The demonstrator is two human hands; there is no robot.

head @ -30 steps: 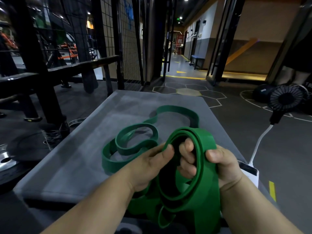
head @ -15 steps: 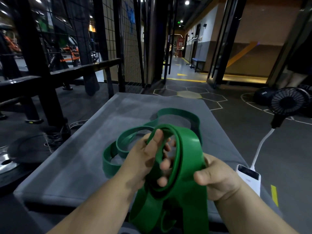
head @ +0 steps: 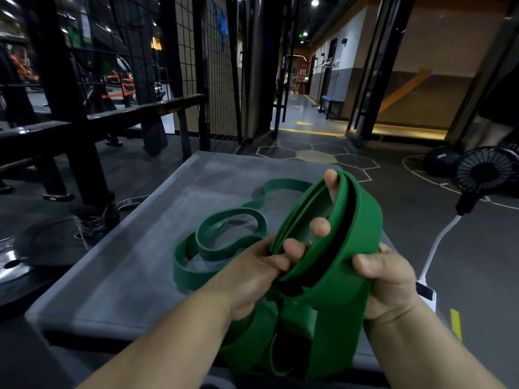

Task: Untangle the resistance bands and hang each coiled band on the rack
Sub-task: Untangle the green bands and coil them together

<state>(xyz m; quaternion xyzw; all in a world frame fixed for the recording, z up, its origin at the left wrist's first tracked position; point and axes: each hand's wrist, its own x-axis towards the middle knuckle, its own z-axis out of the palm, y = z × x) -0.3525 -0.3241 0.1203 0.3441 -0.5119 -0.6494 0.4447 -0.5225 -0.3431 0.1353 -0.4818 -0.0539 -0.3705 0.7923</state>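
A wide green resistance band (head: 362, 228) is partly coiled in a loop held above the grey padded platform (head: 134, 265). My right hand (head: 390, 279) grips the coil's right side, thumb on the outside and fingers inside the loop, one fingertip showing at its top. My left hand (head: 252, 273) pinches the coil's left edge. The band's loose end hangs down below my hands. A narrower green band (head: 224, 240) lies in loops on the platform to the left, its far part curving behind the coil.
A black metal rack with beams (head: 70, 130) stands at the left, with weight plates (head: 11, 265) on the floor beside it. A black fan (head: 483, 172) on a white stalk and a white power bank (head: 427, 293) sit at the right. A dark ball (head: 441, 161) lies behind.
The coil has been raised and turned more upright. My left hand slid down from the loop's top to its lower left edge, while my right fingers reached up inside the loop.
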